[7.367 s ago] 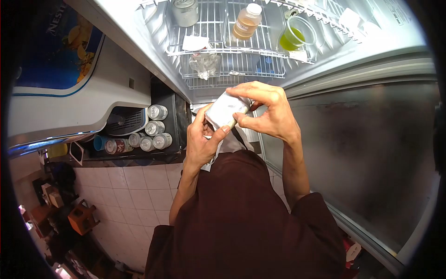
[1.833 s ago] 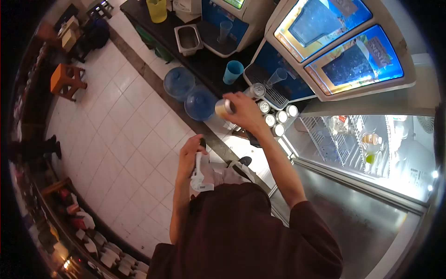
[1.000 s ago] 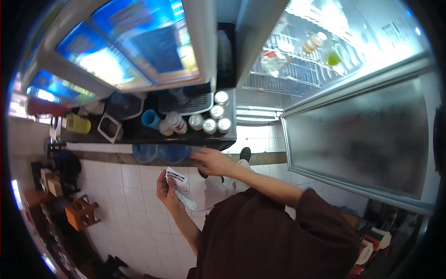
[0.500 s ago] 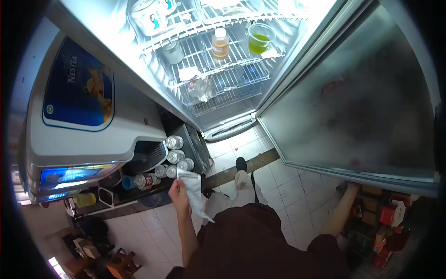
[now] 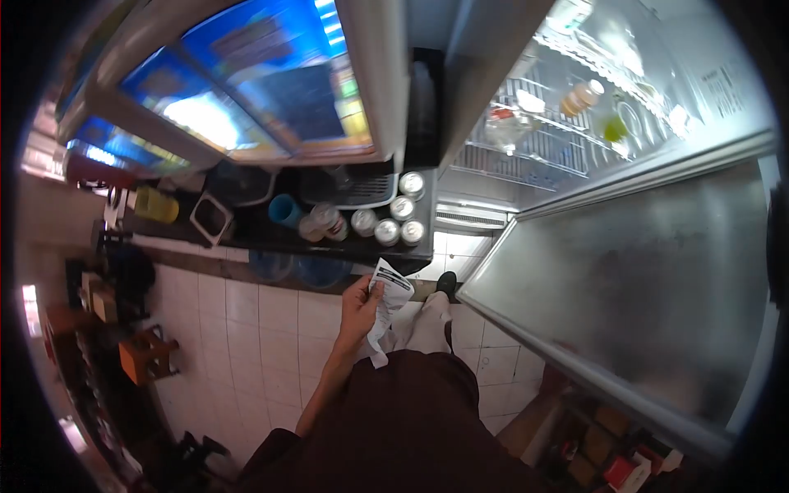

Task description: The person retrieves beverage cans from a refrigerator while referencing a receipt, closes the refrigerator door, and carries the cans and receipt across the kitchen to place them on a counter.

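My left hand [image 5: 359, 311] pinches a limp white sheet [image 5: 393, 289] with black printing near its top edge. The sheet hangs down in a narrow fold in front of my trousers; whether it is paper or plastic I cannot tell. My right hand [image 5: 556, 380] is by the lower edge of the open fridge door [image 5: 633, 287]. It is dark and blurred there, and its fingers are hidden. Just beyond the sheet, several silver-topped cans [image 5: 403, 208] stand upright on a dark counter [image 5: 271, 234].
The lit fridge holds wire shelves [image 5: 567, 140], an amber bottle [image 5: 582, 98] and a green cup [image 5: 615, 129]. On the counter are a blue cup [image 5: 284, 210] and a yellow container [image 5: 156, 205] under a drinks dispenser [image 5: 263, 82]. An orange stool [image 5: 146, 355] stands left, red boxes [image 5: 629, 472] lower right.
My view has swung left, towards the dispenser and cans. My left hand still holds the white sheet, whose printed side now shows. My right hand is still by the fridge door.
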Tool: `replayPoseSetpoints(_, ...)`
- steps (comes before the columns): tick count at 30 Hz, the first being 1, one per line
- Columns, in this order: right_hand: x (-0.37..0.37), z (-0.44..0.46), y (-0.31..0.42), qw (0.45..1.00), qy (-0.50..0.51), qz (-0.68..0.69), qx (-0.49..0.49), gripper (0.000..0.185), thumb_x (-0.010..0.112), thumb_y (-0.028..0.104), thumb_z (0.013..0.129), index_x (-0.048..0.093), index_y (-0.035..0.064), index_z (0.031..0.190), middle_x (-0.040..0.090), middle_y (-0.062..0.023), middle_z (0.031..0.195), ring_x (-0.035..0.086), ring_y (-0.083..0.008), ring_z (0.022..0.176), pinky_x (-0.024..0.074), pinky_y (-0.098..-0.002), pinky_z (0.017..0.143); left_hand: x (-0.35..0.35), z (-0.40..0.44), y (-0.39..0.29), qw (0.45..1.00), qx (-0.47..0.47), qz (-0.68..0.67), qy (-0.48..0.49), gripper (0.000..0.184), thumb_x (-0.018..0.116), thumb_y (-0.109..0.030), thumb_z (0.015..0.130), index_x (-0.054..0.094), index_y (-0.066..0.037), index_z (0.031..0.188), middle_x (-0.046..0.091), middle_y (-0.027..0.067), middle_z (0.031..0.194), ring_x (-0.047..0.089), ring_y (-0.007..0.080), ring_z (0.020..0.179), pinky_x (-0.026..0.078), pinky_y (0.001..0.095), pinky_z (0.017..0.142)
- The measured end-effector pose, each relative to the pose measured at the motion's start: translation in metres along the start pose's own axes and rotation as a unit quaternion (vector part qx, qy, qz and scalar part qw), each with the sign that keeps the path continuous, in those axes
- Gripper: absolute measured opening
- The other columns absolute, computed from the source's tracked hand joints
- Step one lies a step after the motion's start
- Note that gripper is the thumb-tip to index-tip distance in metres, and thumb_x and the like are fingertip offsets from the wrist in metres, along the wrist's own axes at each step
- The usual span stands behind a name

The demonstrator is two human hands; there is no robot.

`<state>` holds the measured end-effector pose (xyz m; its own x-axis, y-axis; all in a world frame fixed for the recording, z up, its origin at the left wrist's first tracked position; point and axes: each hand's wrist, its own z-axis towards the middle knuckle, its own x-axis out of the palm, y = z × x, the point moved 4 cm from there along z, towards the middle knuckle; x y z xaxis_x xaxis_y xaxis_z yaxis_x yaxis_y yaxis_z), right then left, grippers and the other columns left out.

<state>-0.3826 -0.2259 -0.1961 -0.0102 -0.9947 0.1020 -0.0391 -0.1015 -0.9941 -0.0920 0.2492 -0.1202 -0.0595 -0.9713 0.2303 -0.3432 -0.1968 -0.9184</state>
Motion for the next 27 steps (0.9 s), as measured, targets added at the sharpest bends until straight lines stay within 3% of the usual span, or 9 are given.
replayPoseSetpoints(2, -0.027, 0.062, -0.020, 0.873, -0.020, -0.431, -0.229, 0.040, 0.053, 0.032, 0.106, 0.058, 0.0010, 0.129, 0.058, -0.0143, 0.138, 0.053, -0.0334, 0.126, 0.0381, -0.0508, 0.112, -0.034, -0.018, -0.004, 0.999, -0.006, -0.029, -0.029, 0.019, 0.058, -0.015, 0.105, 0.066, 0.001, 0.111, 0.069, 0.0009, 0.096, 0.059, 0.0053, 0.086, 0.046, 0.0226, 0.078)
replayPoseSetpoints(4, -0.038, 0.108, -0.007, 0.908, -0.118, -0.313, -0.254, 0.037, 0.060, 0.028, 0.103, 0.060, -0.0011, 0.126, 0.061, -0.0146, 0.136, 0.057, -0.0341, 0.122, 0.0439, -0.0495, 0.106, -0.063, -0.032, -0.003, 0.995, 0.009, -0.045, -0.086, 0.018, 0.057, -0.015, 0.105, 0.066, 0.001, 0.109, 0.069, 0.0008, 0.095, 0.059, 0.0058, 0.085, 0.046, 0.0233, 0.077)
replayPoseSetpoints(6, -0.060, 0.173, -0.033, 0.555, -0.092, -0.780, -0.274, 0.035, 0.066, 0.021, 0.098, 0.062, -0.0025, 0.124, 0.065, -0.0124, 0.127, 0.060, -0.0292, 0.115, 0.0471, -0.0414, 0.100, -0.077, -0.050, -0.017, 0.985, 0.024, -0.081, -0.150, 0.017, 0.058, -0.014, 0.105, 0.065, 0.001, 0.106, 0.067, 0.0001, 0.092, 0.058, 0.0061, 0.083, 0.046, 0.0239, 0.075)
replayPoseSetpoints(8, -0.100, 0.240, -0.074, 0.010, -0.037, -0.976, -0.215, 0.034, 0.073, 0.013, 0.094, 0.064, -0.0038, 0.122, 0.069, -0.0101, 0.117, 0.064, -0.0242, 0.108, 0.0503, -0.0332, 0.095, -0.093, -0.063, -0.018, 0.979, 0.046, -0.091, -0.177, 0.015, 0.056, -0.012, 0.104, 0.064, 0.000, 0.106, 0.067, 0.0019, 0.093, 0.060, 0.0080, 0.083, 0.048, 0.0249, 0.075)
replayPoseSetpoints(10, -0.118, 0.292, -0.085, -0.068, -0.071, -0.971, -0.217, 0.038, 0.075, 0.015, 0.093, 0.063, -0.0011, 0.126, 0.069, -0.0082, 0.116, 0.063, -0.0181, 0.105, 0.0507, -0.0310, 0.093, -0.110, -0.078, -0.011, 0.970, 0.037, -0.121, -0.210, 0.013, 0.055, -0.011, 0.101, 0.063, -0.001, 0.103, 0.066, 0.0017, 0.090, 0.059, 0.0086, 0.081, 0.047, 0.0248, 0.073)
replayPoseSetpoints(12, -0.158, 0.325, -0.113, 0.158, 0.008, -0.962, -0.220, 0.036, 0.076, 0.017, 0.092, 0.065, 0.0010, 0.122, 0.070, -0.0069, 0.110, 0.064, -0.0152, 0.101, 0.0527, -0.0324, 0.088, -0.124, -0.092, -0.003, 0.953, 0.006, -0.171, -0.251, 0.011, 0.056, -0.011, 0.097, 0.063, -0.003, 0.095, 0.062, -0.0002, 0.084, 0.056, 0.0079, 0.076, 0.044, 0.0237, 0.069)
replayPoseSetpoints(17, -0.237, 0.333, -0.083, -0.243, -0.001, -0.966, -0.086, 0.038, 0.080, 0.013, 0.084, 0.065, 0.0009, 0.116, 0.071, -0.0107, 0.104, 0.069, -0.0223, 0.091, 0.0570, -0.0381, 0.080, -0.150, -0.083, 0.055, 0.896, -0.017, -0.261, -0.360, 0.028, 0.050, -0.027, 0.100, 0.063, -0.003, 0.095, 0.061, 0.0017, 0.085, 0.056, 0.0106, 0.075, 0.042, 0.0254, 0.067)
replayPoseSetpoints(22, -0.401, 0.348, 0.011, -0.204, 0.087, -0.973, 0.058, 0.068, 0.081, 0.029, 0.080, 0.052, -0.0027, 0.133, 0.057, -0.0221, 0.128, 0.060, -0.0376, 0.110, 0.0494, -0.0473, 0.094, -0.183, -0.011, 0.092, 0.922, -0.159, -0.003, -0.352, 0.036, 0.063, -0.033, 0.094, 0.067, 0.002, 0.091, 0.067, 0.0049, 0.084, 0.061, 0.0125, 0.077, 0.048, 0.0278, 0.070)
replayPoseSetpoints(27, -0.496, 0.388, 0.083, -0.283, 0.208, -0.935, -0.036, 0.091, 0.083, 0.043, 0.077, 0.045, -0.0052, 0.144, 0.046, -0.0313, 0.146, 0.053, -0.0505, 0.124, 0.0436, -0.0546, 0.105, -0.216, 0.075, 0.115, 0.893, 0.011, 0.311, -0.326, 0.048, 0.079, -0.033, 0.080, 0.069, -0.006, 0.119, 0.072, 0.0112, 0.099, 0.068, 0.0226, 0.092, 0.053, 0.0350, 0.083)
